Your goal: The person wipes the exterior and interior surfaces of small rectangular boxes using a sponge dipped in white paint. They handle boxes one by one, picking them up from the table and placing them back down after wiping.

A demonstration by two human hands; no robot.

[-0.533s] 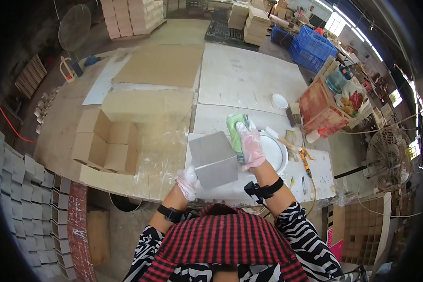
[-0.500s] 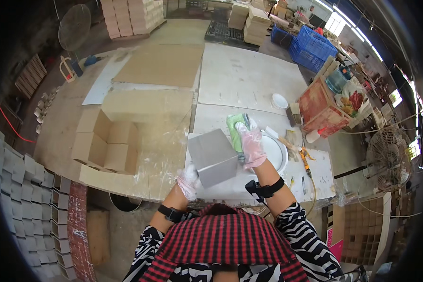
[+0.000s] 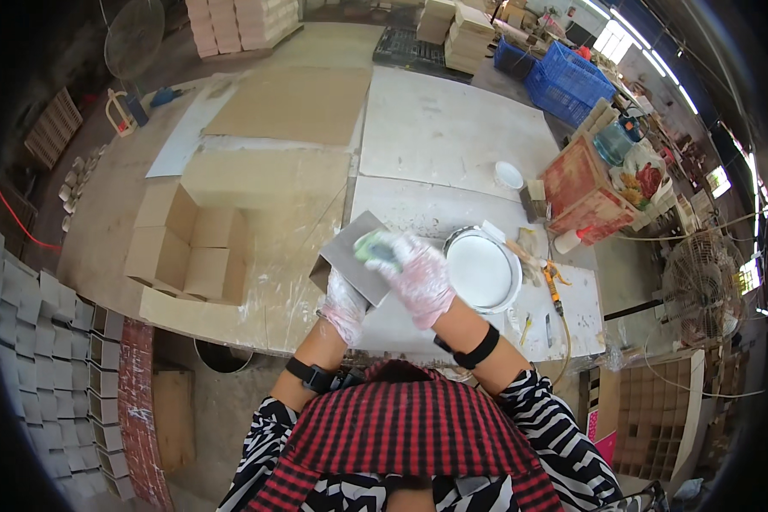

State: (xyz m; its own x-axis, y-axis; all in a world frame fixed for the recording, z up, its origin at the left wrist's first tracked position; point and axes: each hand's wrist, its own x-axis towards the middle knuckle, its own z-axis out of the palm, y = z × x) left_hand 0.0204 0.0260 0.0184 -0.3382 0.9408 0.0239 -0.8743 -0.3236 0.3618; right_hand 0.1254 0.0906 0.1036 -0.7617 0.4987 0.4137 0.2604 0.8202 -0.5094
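Observation:
A grey open-ended box [image 3: 343, 247] is tilted in front of me above the table. My left hand [image 3: 345, 303], in a thin clear glove, grips its near lower side; some of the fingers are hidden behind the box. Gloved as well, my right hand [image 3: 420, 277] is closed on a green cloth [image 3: 375, 247] and presses it against the box's upper face. Right of that hand stands a round tub of white liquid [image 3: 478, 273]. A flat brush [image 3: 505, 236] lies across the tub's far rim.
Several tan boxes [image 3: 188, 243] stand grouped on the left of the table. A white bowl [image 3: 509, 176], an orange-handled air gun [image 3: 555, 286] with a hose and a red-stained crate [image 3: 584, 188] are on the right. Stacked grey boxes [image 3: 38, 375] fill the lower left.
My right hand has moved left with the green cloth, from beside the tub onto the box. The box has been turned and shifted left, and my left hand now holds it closer in.

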